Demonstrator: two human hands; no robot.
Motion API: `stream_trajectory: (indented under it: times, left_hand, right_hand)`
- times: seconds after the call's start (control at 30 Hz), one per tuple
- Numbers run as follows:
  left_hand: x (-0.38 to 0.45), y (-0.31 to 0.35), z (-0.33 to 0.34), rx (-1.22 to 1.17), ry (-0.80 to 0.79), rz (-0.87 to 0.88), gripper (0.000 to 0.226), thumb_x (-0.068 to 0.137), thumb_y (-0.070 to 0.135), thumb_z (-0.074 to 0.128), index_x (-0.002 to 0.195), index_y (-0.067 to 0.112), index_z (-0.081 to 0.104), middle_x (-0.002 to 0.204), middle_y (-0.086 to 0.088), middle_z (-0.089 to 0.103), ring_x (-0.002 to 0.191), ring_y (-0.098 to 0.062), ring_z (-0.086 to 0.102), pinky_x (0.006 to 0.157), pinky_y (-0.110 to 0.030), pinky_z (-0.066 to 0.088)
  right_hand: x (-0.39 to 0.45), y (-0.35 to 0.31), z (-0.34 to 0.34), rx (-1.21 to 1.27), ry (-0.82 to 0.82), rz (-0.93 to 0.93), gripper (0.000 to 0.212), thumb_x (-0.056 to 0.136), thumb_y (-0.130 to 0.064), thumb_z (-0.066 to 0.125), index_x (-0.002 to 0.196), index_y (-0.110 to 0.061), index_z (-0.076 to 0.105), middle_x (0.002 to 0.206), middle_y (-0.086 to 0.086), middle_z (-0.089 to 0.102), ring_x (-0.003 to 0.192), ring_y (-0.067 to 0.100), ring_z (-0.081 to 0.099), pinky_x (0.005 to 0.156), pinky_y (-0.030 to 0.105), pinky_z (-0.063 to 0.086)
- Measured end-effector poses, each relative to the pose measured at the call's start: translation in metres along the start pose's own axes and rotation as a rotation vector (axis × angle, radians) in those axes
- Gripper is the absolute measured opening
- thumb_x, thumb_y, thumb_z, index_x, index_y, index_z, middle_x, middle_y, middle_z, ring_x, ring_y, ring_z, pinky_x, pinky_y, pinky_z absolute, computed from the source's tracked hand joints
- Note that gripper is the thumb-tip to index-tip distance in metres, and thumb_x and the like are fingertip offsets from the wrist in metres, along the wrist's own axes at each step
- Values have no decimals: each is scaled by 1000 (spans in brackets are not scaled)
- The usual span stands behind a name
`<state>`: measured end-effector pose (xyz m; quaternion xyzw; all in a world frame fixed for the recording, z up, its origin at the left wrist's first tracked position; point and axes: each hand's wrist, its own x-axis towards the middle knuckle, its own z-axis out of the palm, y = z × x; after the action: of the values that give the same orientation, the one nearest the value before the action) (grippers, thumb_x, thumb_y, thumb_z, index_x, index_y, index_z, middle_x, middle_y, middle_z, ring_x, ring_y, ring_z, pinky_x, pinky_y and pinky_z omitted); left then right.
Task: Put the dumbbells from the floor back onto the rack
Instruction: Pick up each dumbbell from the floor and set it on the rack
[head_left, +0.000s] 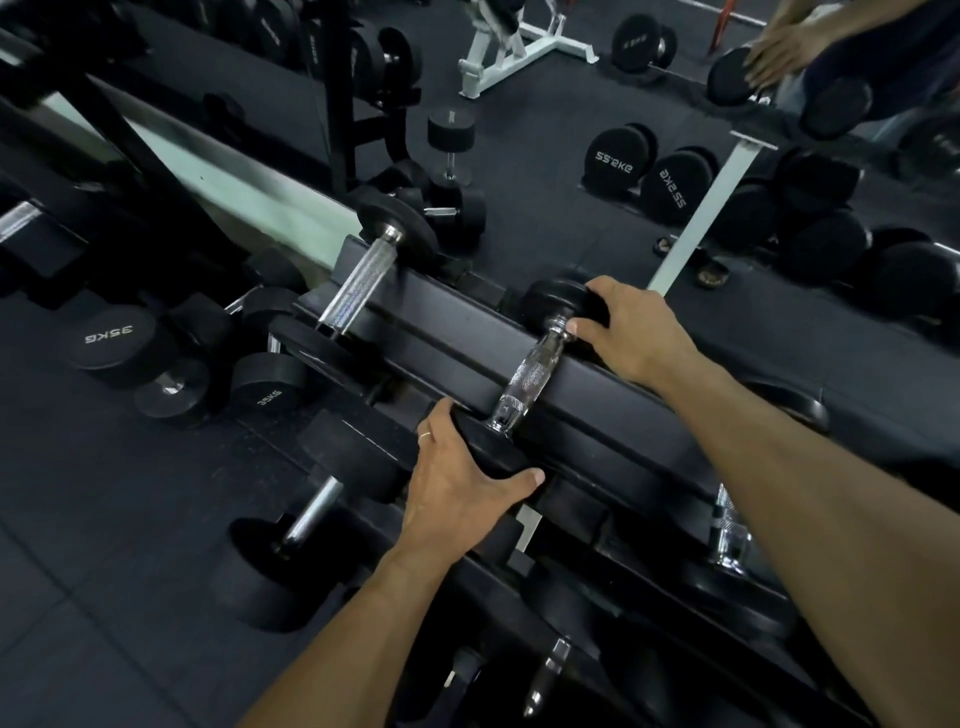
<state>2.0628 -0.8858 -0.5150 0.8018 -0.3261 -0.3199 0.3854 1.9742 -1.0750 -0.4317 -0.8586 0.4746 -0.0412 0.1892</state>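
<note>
On the black tiered metal rack (457, 332) above a dark rubber gym floor (104, 519), a chrome-handled black dumbbell (530, 382) is steadied across the rails, each end clasped by the left hand (457, 483) and right hand (631, 332), apparently for seating.

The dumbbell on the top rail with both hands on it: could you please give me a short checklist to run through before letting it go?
1. Left hand grips the near head: ok.
2. Right hand holds the far head: ok.
3. The dumbbell has its handle across the top rail of the rack: ok.
4. Both heads seated in their cradles: cannot tell.
5. Gap to the neighbouring dumbbell on the same rail: ok.
6. Fingers clear of being pinched under the heads: cannot tell.
</note>
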Motion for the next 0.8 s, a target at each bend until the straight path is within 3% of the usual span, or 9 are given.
stream_trajectory:
  times: [0.17, 0.27, 0.37, 0.5, 0.67, 0.8]
  left_hand:
    - [-3, 0, 1, 5, 11, 0, 119, 62, 49, 85, 150, 25, 9, 155, 1, 20, 139, -18, 31, 101, -25, 29]
    - [-10, -1, 1, 61, 36, 38, 116, 65, 51, 82, 150, 25, 7, 156, -4, 15, 143, -22, 24, 113, -39, 33]
    - [-22, -2, -1, 121, 70, 120, 108, 74, 52, 76, 151, 22, 6, 160, -5, 7, 149, -23, 7, 116, -48, 30]
    - [-40, 5, 4, 200, 126, 224, 103, 80, 53, 69, 152, 13, 7, 162, -7, 6, 149, -15, -10, 121, -45, 16]
    - [-77, 25, 36, 229, 144, 335, 97, 83, 54, 64, 152, 8, 14, 161, -9, 12, 150, -17, -8, 122, -46, 13]
    - [-108, 45, 86, 188, 69, 294, 97, 84, 59, 59, 153, 13, 10, 163, -2, 3, 148, -9, -14, 122, -42, 11]
  right_hand:
    - [-3, -4, 6, 24, 17, 45, 46, 95, -31, 60, 135, -13, 45, 120, 14, 61, 111, 36, 58, 96, 45, 47]
    - [-15, -4, 8, 38, 12, 71, 57, 93, -30, 61, 140, -10, 37, 127, 18, 54, 118, 37, 52, 98, 43, 42]
    - [-36, 0, 4, 31, 10, 90, 62, 93, -30, 62, 144, -10, 33, 133, 18, 51, 120, 36, 51, 98, 42, 42]
    - [-64, 11, -6, -11, 3, 76, 63, 95, -33, 58, 148, -11, 31, 139, 15, 48, 124, 34, 50, 100, 41, 42]
    - [-95, 44, -31, -38, 97, 35, 54, 95, -32, 58, 143, -11, 42, 133, 11, 52, 120, 31, 53, 99, 39, 43]
    - [-116, 87, -50, -24, 178, 41, 50, 94, -29, 58, 139, -11, 48, 133, 11, 54, 122, 32, 51, 99, 40, 43]
